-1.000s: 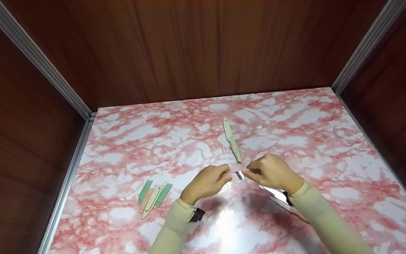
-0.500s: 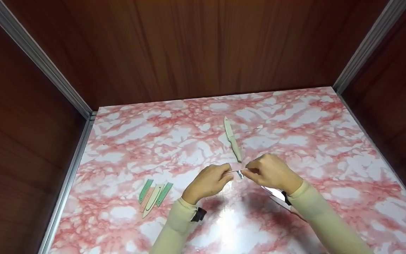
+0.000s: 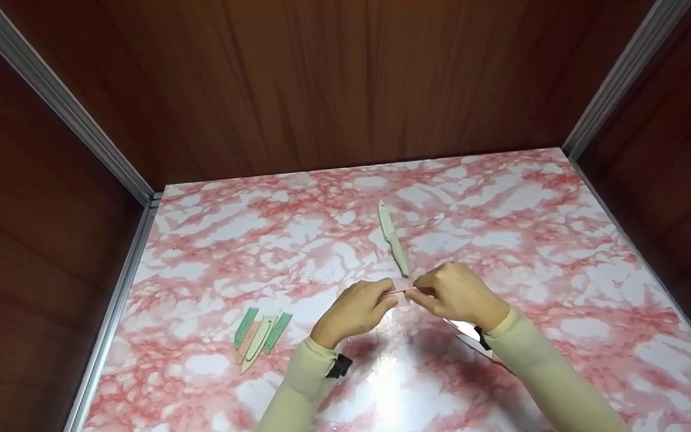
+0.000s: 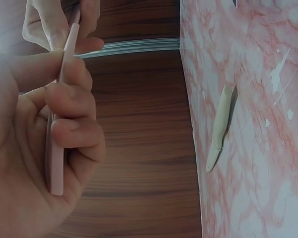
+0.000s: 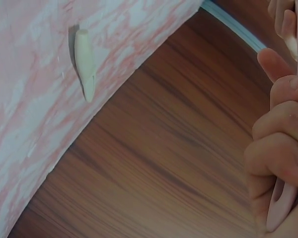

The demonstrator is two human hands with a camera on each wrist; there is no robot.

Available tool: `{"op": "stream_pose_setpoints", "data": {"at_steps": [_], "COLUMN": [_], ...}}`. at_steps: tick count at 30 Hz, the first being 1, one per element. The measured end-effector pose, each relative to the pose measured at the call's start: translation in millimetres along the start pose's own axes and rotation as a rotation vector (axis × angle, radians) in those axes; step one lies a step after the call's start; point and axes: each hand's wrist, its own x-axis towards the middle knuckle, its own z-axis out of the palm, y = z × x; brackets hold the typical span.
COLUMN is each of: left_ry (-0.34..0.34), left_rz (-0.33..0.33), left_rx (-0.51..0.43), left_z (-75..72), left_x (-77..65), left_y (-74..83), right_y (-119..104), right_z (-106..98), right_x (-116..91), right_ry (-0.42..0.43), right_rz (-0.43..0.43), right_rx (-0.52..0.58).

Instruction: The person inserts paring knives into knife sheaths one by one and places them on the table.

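My left hand [image 3: 352,309] grips a flat pink knife sheath [image 4: 56,171] along its length, fingers curled round it. Facing it, my right hand [image 3: 462,294] holds a knife by its pink handle [image 5: 282,208], whose end has a hole. The two pink pieces line up end to end between the hands, raised over the table. Almost none of the blade shows between the fingertips. Beyond the hands lies a pale green knife [image 3: 394,240], its handle toward me.
Left of my left hand lie several sheaths: a green sheath [image 3: 278,333], a cream sheath [image 3: 258,345], a pink sheath [image 3: 248,343] and another green one. Below my right wrist, a bare knife blade [image 3: 472,343] is partly hidden by the forearm. Wood panels [image 3: 345,84] surround the marbled table [image 3: 213,240].
My right hand has shifted slightly left toward the left hand. The silvery strip of blade seen between them has shrunk almost out of sight as it slid into the pink sheath.
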Motion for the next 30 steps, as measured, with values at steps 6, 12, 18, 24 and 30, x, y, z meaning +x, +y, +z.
{"op": "stream_pose_setpoints", "data": {"at_steps": [6,12,18,24,30], "left_ry": [0.003,0.004,0.036,0.029,0.090], "left_rz": [0.006,-0.017,-0.086,-0.156,-0.118], "left_rx": [0.002,-0.010,0.025,0.058,0.080], "left_z": [-0.9,-12.7,-30.7,-42.3,-49.9], "left_x": [1.2,-2.3,-16.6,-36.5,-56.4], "left_y": [-3.1,-12.4,-33.4,-55.5,-77.2], "right_y": [3,11,28,54,84], "right_z": [1,0,-6,-3,6], "right_x": [0,-2,-2,-2,1], "right_ry": [0.000,-0.016,-0.011,-0.012,-0.050], "right_rz": [0.005,0.052,0.146,0.347,0.517], "right_rx": [0.010,0.036,0.024,0.006,0.015]}}
